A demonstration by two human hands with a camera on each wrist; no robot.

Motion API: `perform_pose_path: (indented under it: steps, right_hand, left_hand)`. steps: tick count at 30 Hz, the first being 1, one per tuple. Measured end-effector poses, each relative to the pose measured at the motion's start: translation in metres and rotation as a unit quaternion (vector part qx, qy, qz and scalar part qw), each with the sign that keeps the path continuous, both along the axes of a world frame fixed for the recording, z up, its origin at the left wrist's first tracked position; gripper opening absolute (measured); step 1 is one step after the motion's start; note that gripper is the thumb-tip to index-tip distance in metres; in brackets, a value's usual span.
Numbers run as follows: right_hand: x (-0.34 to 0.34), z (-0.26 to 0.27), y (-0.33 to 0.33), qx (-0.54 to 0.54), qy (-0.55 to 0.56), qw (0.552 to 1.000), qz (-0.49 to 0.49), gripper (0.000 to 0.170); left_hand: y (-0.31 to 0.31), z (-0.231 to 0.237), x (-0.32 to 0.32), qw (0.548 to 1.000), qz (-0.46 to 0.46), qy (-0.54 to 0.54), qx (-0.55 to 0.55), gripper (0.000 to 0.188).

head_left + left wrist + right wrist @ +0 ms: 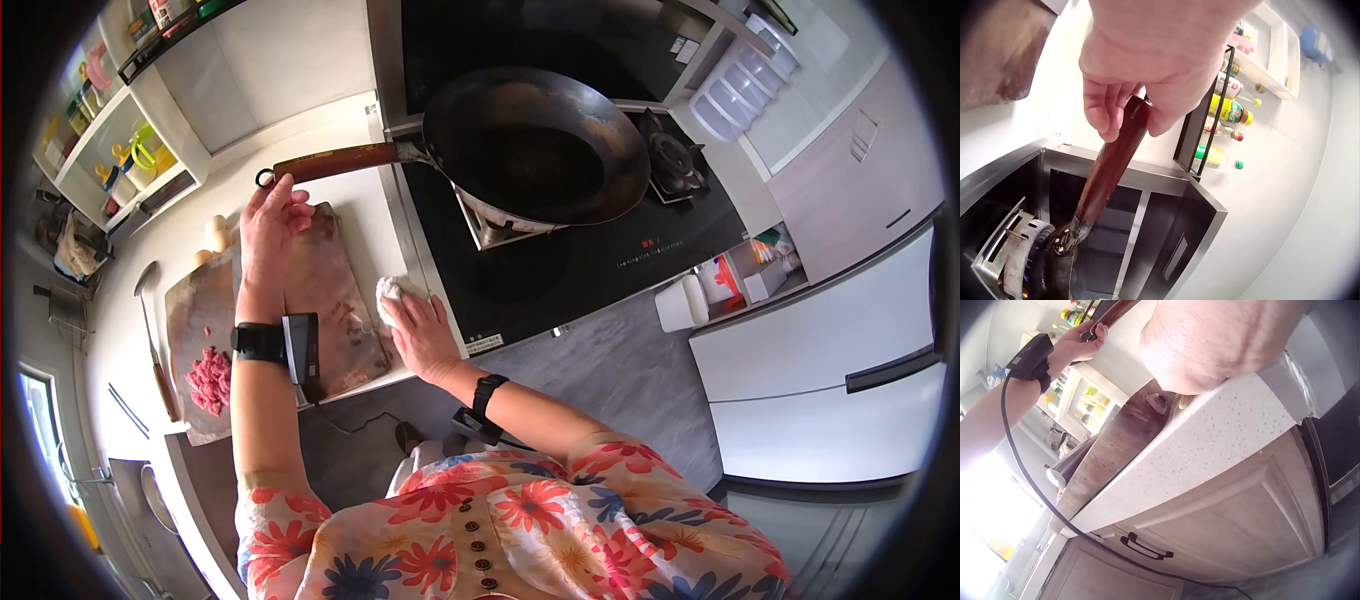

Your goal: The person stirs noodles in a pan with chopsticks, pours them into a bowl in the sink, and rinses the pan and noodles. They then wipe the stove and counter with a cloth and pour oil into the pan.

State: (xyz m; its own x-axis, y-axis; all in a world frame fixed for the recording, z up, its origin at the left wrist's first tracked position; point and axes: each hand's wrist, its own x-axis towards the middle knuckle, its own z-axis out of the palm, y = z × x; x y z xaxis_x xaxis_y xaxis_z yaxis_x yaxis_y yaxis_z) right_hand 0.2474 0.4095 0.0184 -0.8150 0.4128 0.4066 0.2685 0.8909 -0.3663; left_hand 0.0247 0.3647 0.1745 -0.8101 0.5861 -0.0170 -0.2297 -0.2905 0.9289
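Observation:
My left hand (272, 240) pinches the end of the brown wooden handle (1113, 159) of a dark wok (520, 140), thumb on one side and fingers on the other. The wok is tilted over a burner (1025, 250) on the black stove; its inside looks dark and bare. At the counter's edge by the stove, my right hand (425, 335) holds a crumpled white cloth (388, 292) under its fingers. In the right wrist view, the back of this hand hides the cloth. Left of it lies a worn cutting board (335, 290) with chopped raw meat (210, 380).
Eggs (216, 234) sit behind the board, and a long-handled ladle (150, 320) lies at its left. A second burner (672, 155) is right of the wok. Bottles (1229, 109) stand on a black rack by the wall. A cable (1104, 544) hangs from the left wrist.

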Motion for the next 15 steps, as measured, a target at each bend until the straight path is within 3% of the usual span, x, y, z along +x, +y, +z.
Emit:
perform_pose_path:
  steps: [3,6,9,13,15]
  right_hand:
    - [0.0,-0.002,0.0,0.001,-0.004,1.0,-0.001,0.053]
    - [0.0,0.002,0.0,-0.006,-0.003,1.0,0.005,0.053]
    - [0.001,0.003,0.0,0.007,-0.005,1.0,0.003,0.052]
    - [0.001,0.002,-0.001,-0.02,0.003,1.0,0.008,0.05]
    - [0.0,0.002,0.0,-0.025,0.001,1.0,0.013,0.047]
  left_hand:
    - [-0.009,-0.009,0.029,0.996,0.02,0.056,-0.068,0.03]
    - [-0.019,-0.034,0.072,0.996,-0.054,0.021,-0.063,0.023]
    - [-0.027,-0.067,0.103,0.98,-0.096,0.093,-0.149,0.016]
    - [-0.039,-0.092,0.121,0.975,-0.061,0.117,-0.179,0.014]
    - [-0.046,-0.101,0.121,0.964,0.002,0.183,-0.193,0.012]
